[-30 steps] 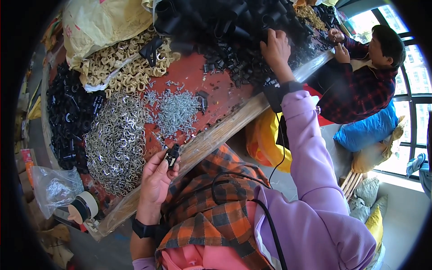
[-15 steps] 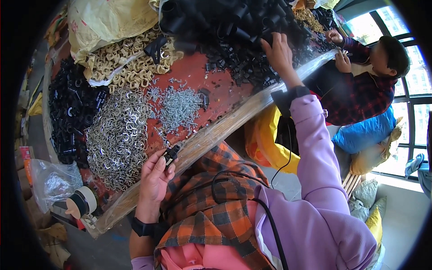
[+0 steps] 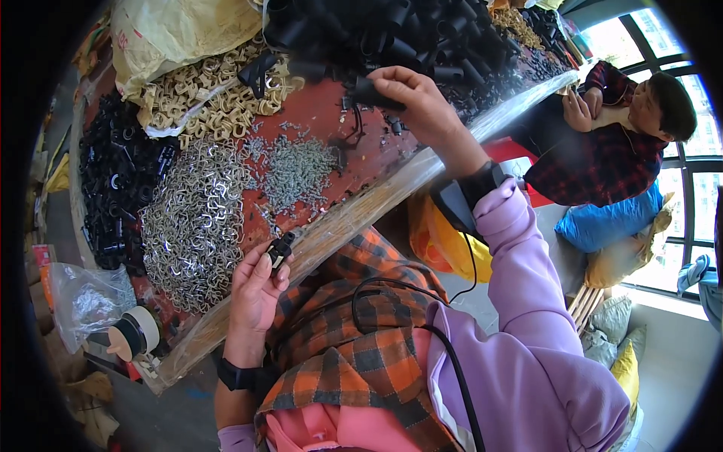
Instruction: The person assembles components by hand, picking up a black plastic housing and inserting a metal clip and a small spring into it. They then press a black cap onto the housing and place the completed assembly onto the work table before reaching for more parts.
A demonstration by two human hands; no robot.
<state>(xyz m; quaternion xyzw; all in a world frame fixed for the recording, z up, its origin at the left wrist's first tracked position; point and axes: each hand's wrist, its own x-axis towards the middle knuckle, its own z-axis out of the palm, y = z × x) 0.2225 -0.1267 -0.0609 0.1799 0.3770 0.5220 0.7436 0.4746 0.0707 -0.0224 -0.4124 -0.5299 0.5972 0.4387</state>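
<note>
My left hand (image 3: 254, 294) is near the table's front edge, its fingers closed on a small black plastic fitting (image 3: 282, 247) with a light-coloured bit on its side. Over the back of the table, my right hand (image 3: 423, 109) grips a black plastic tube (image 3: 373, 94). Thin dark strands hang beneath that tube; what they are I cannot make out. Behind it lies a heap of black tubes (image 3: 398, 50). Small grey screws (image 3: 297, 177) form a pile between my hands, beside a large mound of shiny metal U-shaped clips (image 3: 192, 233).
Tan plastic clips (image 3: 215, 94) spill from a yellowish sack (image 3: 181, 38). Black parts (image 3: 117, 184) cover the table's left side, near a clear bag (image 3: 86, 305) and a round container (image 3: 135, 334). A wooden edge (image 3: 354, 218) bounds the table. A co-worker (image 3: 602, 151) sits at the right.
My right hand has come left and nearer from the black heap, now with a black tube in it. The left hand keeps its fitting, slightly turned. The co-worker's hands have lowered.
</note>
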